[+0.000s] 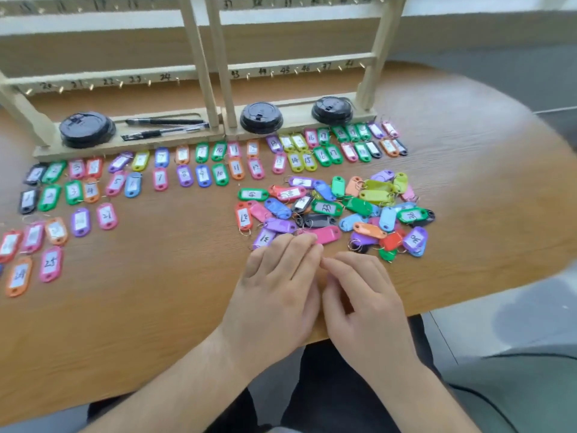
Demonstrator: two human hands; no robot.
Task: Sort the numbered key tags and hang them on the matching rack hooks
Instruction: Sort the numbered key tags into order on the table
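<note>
Plastic key tags in many colours lie in a loose pile (337, 210) on the right half of the wooden table (150, 314), some face up with handwritten numbers, among them a green tag marked 33 (327, 207). At the near edge of the heap lies a pink tag (326, 234), and the left hand (278, 282) rests flat on the table with its fingers stretched forward, their tips at that tag. The right hand (362, 301) sits just beside it with fingers bent, the forefinger meeting the left forefinger's tip. I cannot tell whether anything is pinched between them.

Farther left, sorted tags (199, 168) lie in paired rows running along the foot of the rack (215, 73), with a smaller group (50, 239) near the table's left edge. The wooden rack stands upright at the back, its rails carrying numbered hooks (90, 86). On its base sit three stacks of black cup lids (261, 117) and two pens (165, 126).
</note>
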